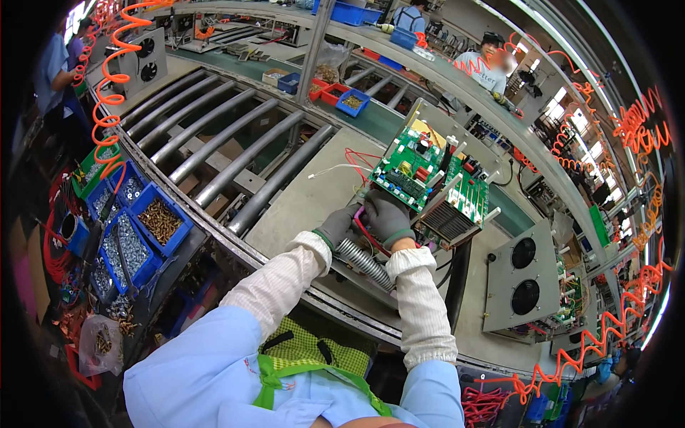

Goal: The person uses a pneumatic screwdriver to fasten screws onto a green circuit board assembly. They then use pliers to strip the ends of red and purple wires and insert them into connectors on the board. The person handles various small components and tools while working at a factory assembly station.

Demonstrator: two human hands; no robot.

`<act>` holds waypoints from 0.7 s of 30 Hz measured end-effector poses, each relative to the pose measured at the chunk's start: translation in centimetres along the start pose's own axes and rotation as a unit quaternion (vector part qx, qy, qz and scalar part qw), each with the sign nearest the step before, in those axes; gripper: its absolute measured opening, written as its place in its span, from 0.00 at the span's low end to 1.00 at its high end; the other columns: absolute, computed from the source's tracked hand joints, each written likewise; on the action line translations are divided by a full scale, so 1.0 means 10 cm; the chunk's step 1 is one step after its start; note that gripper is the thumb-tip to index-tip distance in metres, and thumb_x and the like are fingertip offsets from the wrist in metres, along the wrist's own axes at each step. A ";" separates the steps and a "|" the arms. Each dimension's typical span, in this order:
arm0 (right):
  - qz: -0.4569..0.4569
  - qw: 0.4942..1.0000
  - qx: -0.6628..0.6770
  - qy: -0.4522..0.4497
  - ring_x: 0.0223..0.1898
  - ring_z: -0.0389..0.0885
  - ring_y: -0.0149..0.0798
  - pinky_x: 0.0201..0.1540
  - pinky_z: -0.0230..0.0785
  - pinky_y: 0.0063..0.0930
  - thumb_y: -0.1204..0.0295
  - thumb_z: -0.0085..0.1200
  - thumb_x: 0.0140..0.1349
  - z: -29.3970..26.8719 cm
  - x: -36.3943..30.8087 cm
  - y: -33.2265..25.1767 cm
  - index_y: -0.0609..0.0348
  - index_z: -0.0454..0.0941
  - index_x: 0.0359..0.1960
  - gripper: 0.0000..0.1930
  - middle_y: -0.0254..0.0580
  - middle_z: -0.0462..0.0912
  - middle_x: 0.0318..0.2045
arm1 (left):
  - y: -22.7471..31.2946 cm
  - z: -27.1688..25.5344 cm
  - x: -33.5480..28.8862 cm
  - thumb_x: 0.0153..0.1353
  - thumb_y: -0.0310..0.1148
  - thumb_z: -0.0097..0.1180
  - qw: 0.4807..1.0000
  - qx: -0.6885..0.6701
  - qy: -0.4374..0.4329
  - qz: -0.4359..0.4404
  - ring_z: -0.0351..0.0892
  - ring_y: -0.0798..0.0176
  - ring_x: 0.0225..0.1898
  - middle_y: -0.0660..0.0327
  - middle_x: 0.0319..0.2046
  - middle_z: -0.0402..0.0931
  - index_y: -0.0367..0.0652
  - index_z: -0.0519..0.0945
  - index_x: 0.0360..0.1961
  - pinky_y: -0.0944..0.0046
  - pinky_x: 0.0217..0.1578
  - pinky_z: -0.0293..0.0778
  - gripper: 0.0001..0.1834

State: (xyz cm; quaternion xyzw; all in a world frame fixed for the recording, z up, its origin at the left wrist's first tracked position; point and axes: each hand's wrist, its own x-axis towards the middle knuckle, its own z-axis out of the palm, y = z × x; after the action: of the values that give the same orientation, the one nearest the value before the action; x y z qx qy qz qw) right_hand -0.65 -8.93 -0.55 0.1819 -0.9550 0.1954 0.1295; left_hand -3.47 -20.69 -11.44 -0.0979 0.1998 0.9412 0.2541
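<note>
In grey gloves, my left hand (338,225) and my right hand (388,217) come together at the near left side of an open electrical unit. A thick red cable (367,232) runs between them. The left fingers are closed at the cable; the right fingers are curled, and their tips are hidden against the unit. Green circuit boards (409,165) with several components top the unit, above a dark finned block (449,220). A silver coiled spring-like part (365,264) lies just below my hands. Thin red and white wires (349,162) stick out at the unit's left.
Metal rollers (235,160) lie to the left of the work plate (300,207). Blue bins (158,220) of screws stand at far left. A panel with two fans (524,274) is at right. Orange coiled hoses (107,107) hang around. A person (485,68) stands across the line.
</note>
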 end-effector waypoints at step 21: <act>0.032 0.993 -0.112 -0.029 0.42 0.78 0.60 0.45 0.69 0.50 0.55 0.48 0.64 0.13 0.10 -0.05 0.55 0.76 0.43 0.17 0.56 0.81 0.38 | 0.05 0.03 -0.16 0.70 0.29 0.42 0.987 0.131 -0.071 0.054 0.78 0.67 0.42 0.61 0.44 0.78 0.42 0.74 0.50 0.66 0.50 0.73 0.12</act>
State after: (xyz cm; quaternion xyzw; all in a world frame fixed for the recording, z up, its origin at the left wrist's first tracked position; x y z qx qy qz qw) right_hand -1.60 -10.17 -1.25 0.1417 -0.9795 0.0855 0.1147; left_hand -2.36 -21.71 -10.57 0.0145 0.3079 0.9239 0.2267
